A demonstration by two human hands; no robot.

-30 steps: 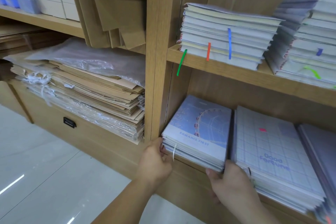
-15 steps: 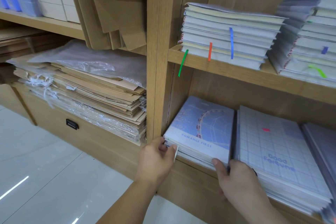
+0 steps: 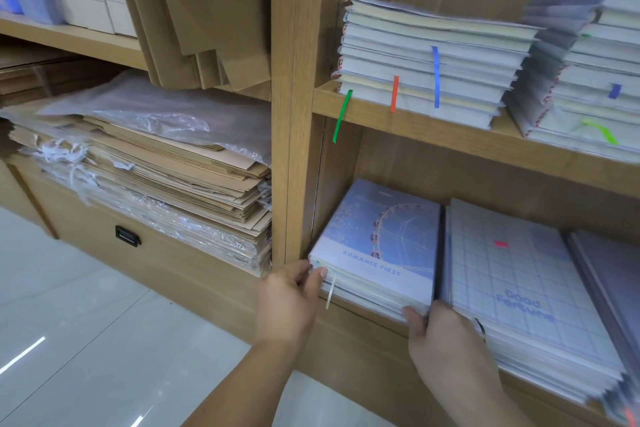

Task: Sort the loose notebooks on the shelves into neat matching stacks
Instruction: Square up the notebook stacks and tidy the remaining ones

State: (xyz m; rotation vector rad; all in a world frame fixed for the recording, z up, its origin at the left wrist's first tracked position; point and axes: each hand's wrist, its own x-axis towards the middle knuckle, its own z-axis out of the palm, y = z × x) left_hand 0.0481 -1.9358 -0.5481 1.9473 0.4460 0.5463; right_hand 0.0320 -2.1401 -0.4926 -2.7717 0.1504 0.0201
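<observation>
Wooden shelving, lower right of frame: the Ferris-wheel notebook stack lies flat in the bottom bay's left corner. Left hand pinches its near left corner, fingers curled. Right hand grips its near right corner, thumb against the page edges.

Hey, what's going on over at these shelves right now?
A person is tidying notebooks. Both hands are on the Romance First stack on the lower shelf: the left hand grips its front left corner and the right hand grips its front right corner, next to the Good Fortune stack. The stack lies flat on the shelf. More notebook stacks with coloured ribbons sit on the upper shelf.
</observation>
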